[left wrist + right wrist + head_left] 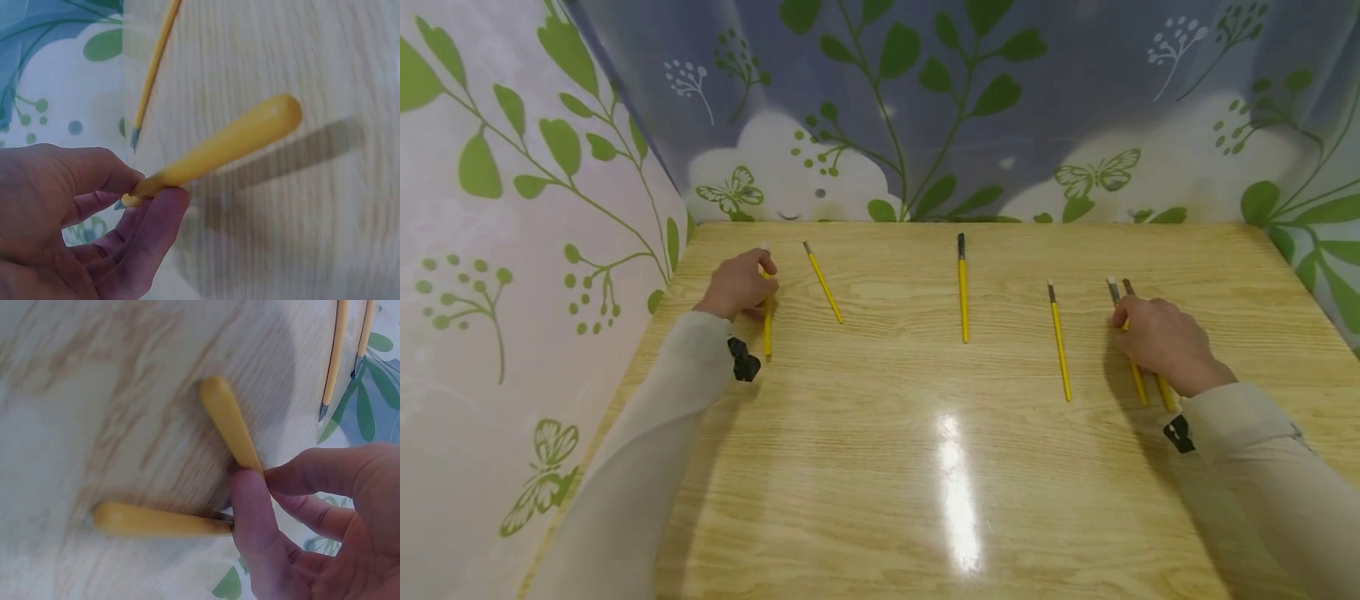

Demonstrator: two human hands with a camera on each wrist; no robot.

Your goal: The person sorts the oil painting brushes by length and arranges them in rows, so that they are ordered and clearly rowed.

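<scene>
At the table's left, my left hand [741, 283] pinches a yellow-handled paintbrush [231, 145] between thumb and fingers. In the left wrist view its rounded handle end rises off the wood, casting a shadow; the hand hides most of its tip. A thinner paintbrush [824, 285] lies just right of that hand. My right hand [1168, 342] pinches a pale-tipped paintbrush [230, 422] by the handle. Beside it, partly under the hand, lies a dark-tipped paintbrush [162, 522]. Left of the right hand, another pale-tipped paintbrush [1059, 350] lies on the table.
A wide dark-bristled paintbrush [963, 300] lies at the middle of the wood-grain table [850, 467]. Behind the table hangs a leaf-patterned curtain [895, 100], and a similar patterned surface [460, 333] borders the left side. Light glares off the tabletop near the front.
</scene>
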